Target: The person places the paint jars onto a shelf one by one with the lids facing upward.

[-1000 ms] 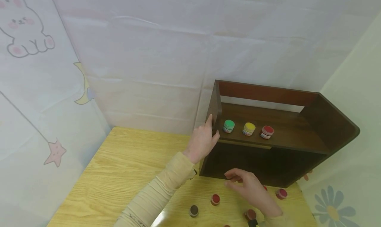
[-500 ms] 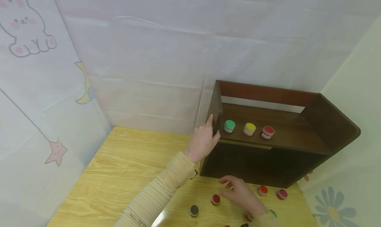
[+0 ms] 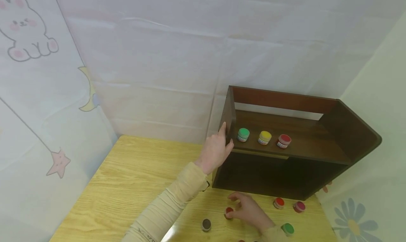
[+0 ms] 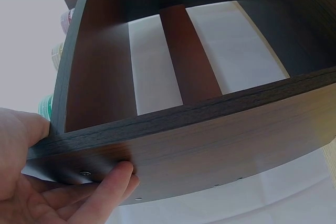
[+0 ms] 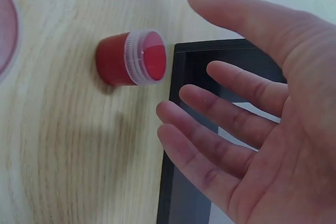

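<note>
My left hand [image 3: 214, 150] grips the left side panel of a dark brown wooden shelf [image 3: 295, 153]. In the left wrist view, the thumb rests at the panel's front edge and the fingers press its outer face. My right hand [image 3: 250, 212] is low over the table, its thumb overlapping a small red paint jar [image 3: 227, 211] in the head view. Seen from the right wrist, the fingers are spread and loosely bent, with a red jar [image 5: 118, 59] standing apart from them. On the shelf board stand a green jar [image 3: 243, 135], a yellow jar [image 3: 264, 138] and a red jar [image 3: 283, 141].
A dark-lidded jar [image 3: 206, 225] stands left of my right hand on the wood-grain table [image 3: 127, 185]. To the right are an orange-red jar [image 3: 278, 203], a purplish jar [image 3: 299, 206] and a green jar [image 3: 288, 229]. A cloth-covered wall [image 3: 158, 94] rises behind.
My right hand has moved left and down over the table to the red jar, uncovering the orange-red and green jars. The left hand stays on the shelf's side panel.
</note>
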A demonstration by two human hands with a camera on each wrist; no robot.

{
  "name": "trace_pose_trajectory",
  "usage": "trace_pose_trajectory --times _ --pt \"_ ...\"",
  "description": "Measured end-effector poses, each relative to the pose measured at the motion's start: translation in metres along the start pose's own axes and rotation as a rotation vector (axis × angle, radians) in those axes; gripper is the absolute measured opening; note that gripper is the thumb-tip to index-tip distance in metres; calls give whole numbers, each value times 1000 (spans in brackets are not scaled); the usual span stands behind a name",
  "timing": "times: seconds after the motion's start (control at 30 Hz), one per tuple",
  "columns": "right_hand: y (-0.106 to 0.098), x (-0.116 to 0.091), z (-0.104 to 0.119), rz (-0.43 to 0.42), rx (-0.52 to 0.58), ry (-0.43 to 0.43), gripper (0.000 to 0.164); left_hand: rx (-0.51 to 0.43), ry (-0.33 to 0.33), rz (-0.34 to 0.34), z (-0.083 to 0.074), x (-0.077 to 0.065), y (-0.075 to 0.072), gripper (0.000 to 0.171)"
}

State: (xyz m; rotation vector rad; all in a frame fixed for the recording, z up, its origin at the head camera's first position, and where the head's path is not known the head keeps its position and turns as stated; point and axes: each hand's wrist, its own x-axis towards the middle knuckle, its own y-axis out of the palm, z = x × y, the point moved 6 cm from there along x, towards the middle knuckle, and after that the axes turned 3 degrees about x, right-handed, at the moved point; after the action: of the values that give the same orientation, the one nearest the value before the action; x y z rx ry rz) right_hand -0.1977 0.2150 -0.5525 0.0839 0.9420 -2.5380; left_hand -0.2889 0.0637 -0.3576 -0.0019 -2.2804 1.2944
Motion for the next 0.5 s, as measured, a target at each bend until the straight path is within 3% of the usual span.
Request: trace_pose_trajectory --times 0.5 --pt "18 6 -6 62 -33 -25 36 -11 3 -11 -1 0 -1 67"
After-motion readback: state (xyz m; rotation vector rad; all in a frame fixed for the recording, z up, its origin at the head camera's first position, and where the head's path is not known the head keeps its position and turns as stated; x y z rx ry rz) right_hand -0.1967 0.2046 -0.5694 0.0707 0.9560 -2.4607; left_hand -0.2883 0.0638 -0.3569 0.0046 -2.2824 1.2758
